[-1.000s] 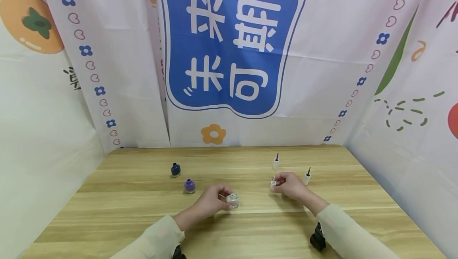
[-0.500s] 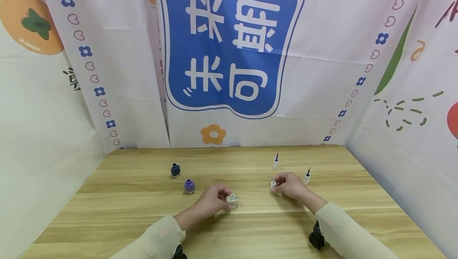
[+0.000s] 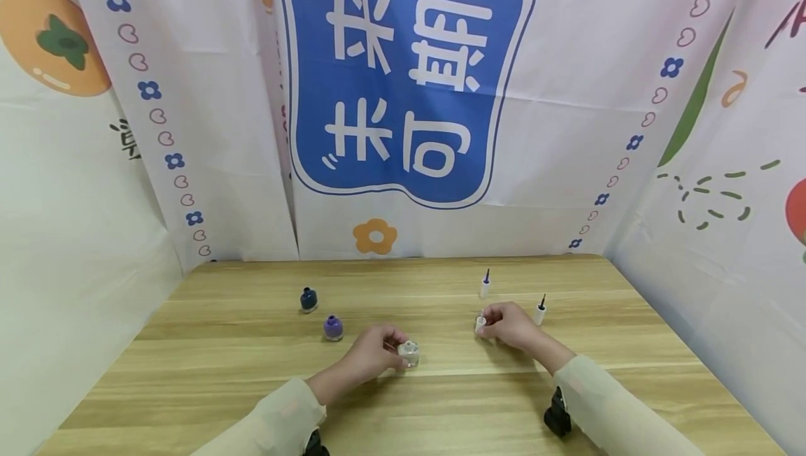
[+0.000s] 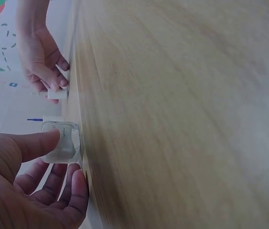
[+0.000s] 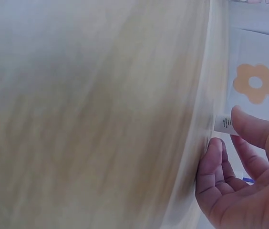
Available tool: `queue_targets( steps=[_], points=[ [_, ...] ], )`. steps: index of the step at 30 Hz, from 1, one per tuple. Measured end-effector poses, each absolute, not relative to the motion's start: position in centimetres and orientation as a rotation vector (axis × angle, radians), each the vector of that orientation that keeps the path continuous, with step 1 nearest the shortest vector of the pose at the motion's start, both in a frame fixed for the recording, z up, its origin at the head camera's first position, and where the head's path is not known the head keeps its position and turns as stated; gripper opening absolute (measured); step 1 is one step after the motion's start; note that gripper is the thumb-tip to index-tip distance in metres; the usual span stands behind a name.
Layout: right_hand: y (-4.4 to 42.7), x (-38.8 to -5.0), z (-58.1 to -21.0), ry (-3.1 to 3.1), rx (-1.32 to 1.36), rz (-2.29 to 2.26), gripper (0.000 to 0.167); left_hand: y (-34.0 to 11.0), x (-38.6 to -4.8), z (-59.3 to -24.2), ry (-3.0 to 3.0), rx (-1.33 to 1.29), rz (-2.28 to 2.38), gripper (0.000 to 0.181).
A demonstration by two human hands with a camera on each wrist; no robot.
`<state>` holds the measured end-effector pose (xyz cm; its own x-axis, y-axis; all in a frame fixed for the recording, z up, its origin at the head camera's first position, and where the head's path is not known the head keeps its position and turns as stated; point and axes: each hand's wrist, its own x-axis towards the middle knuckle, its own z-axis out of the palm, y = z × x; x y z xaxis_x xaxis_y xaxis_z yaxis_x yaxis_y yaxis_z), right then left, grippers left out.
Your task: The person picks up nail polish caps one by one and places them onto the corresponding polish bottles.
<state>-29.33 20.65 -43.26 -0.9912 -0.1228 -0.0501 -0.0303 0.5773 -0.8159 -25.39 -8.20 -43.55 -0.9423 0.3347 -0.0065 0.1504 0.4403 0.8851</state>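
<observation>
My left hand (image 3: 373, 356) grips a clear, uncapped nail polish bottle (image 3: 409, 353) between thumb and fingers, its base at the tabletop. In the left wrist view the thumb lies across the front of the pale bottle (image 4: 64, 143). To the right, my right hand (image 3: 511, 326) pinches a white nail polish cap (image 3: 481, 324) standing brush-up on the table. The same white cap (image 5: 224, 123) shows small print in the right wrist view. Just beyond this hand stands a cap with a purple brush (image 3: 485, 285); beside it is one with a dark brush (image 3: 540, 311).
A purple open bottle (image 3: 334, 328) stands left of my left hand, and a dark blue-green open bottle (image 3: 308, 300) sits farther back. The wooden table (image 3: 252, 386) ends at a printed cloth backdrop (image 3: 441, 232), with cloth at both sides too.
</observation>
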Motion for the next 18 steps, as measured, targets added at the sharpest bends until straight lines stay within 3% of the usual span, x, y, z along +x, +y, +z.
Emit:
queue_targets(
  steps=[18],
  points=[
    [21.3,-28.7,-40.7,2.622,-0.186,-1.517,0.016,-8.7,-25.0,-42.4,2.427,0.411,1.631,0.027]
  ],
)
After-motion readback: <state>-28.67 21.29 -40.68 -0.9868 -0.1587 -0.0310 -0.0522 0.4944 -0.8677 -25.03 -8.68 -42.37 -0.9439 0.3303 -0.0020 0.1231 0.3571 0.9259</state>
